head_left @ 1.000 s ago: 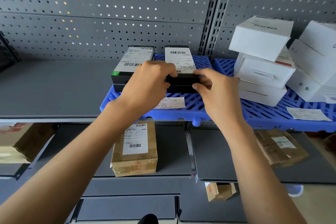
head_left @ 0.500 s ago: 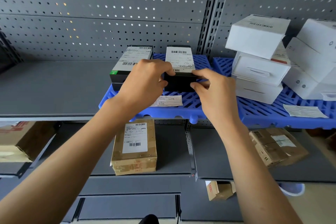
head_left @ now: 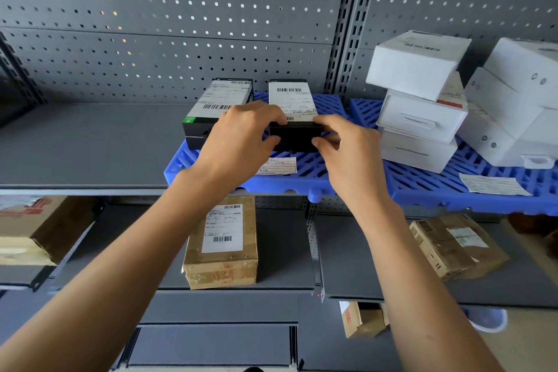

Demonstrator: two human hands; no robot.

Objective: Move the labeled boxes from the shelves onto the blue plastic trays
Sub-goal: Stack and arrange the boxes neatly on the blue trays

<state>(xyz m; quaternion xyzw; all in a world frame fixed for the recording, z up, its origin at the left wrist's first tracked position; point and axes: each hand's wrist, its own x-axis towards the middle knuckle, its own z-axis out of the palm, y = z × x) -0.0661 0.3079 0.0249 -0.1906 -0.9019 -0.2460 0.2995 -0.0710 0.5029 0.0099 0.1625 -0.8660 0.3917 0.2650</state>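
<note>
Head view, single frame. Centre: black box with white barcode label (head_left: 294,118), lying on the left blue plastic tray (head_left: 187,160) on the upper grey shelf (head_left: 84,142). Left hand (head_left: 238,139) holds the box's near left corner, grip clamped on it with fingers over the top edge and thumb on the front face. Right hand (head_left: 347,151) holds the near right corner likewise, grip clamped on the same box. Just left of it, on the same tray: a second black labeled box (head_left: 220,106) with a green patch at its near corner, resting on another dark box beneath. A paper slip (head_left: 279,166) lies on the tray in front of the held box, partly hidden by the left hand. Right of frame: right blue plastic tray (head_left: 437,187) carrying stacked white boxes (head_left: 419,100), the topmost skewed on the stack, plus a loose printed sheet (head_left: 492,184) near the front edge. Lower centre: brown cardboard box with label (head_left: 222,241) on the lower shelf (head_left: 280,251). Lower right: a taped cardboard parcel (head_left: 456,244), set askew. Left edge: a further carton (head_left: 36,229), partly cut off. Background: grey perforated back panel (head_left: 169,24).
</note>
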